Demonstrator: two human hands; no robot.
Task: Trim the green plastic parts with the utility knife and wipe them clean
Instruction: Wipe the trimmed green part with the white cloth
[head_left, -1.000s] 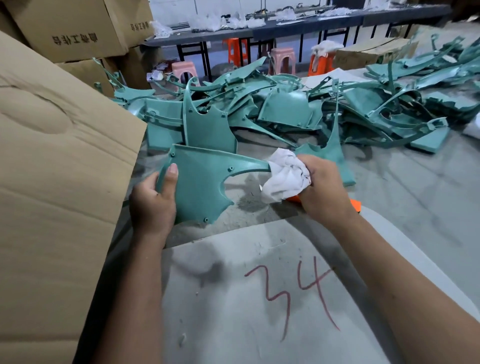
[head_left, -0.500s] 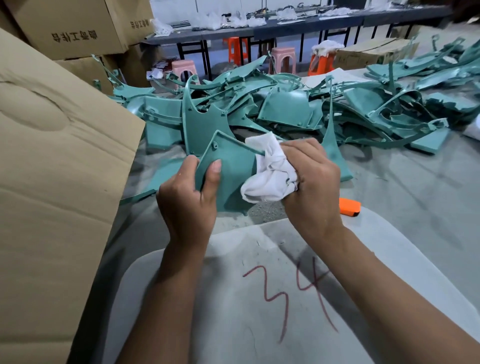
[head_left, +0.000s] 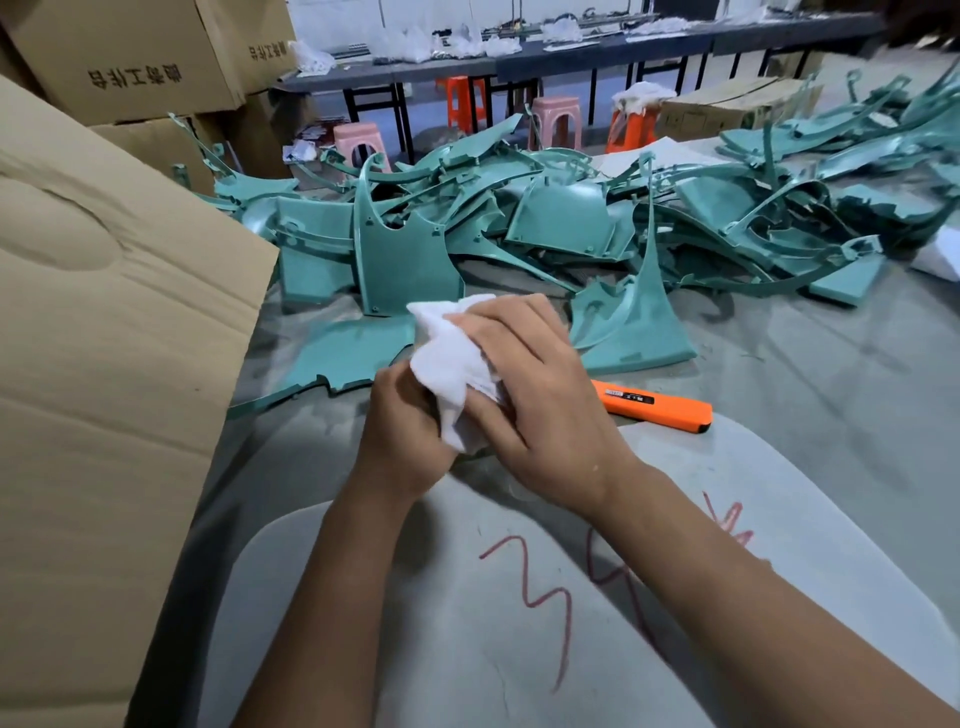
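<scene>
Holding only the white cloth (head_left: 457, 374) now, both hands meet: left hand (head_left: 402, 431) and right hand (head_left: 535, 400) curl round it. A moment ago the left held a green part; now that part (head_left: 348, 358) seems to lie on the table, so its wiping looks done. The knife (head_left: 654, 405) lies beside.

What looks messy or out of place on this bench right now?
The green parts lie in a loose, tangled heap across the back of the table, not stacked. The orange utility knife lies unattended beside the right hand; whether its blade is out cannot be told. Grey dust smears the surface.
</scene>
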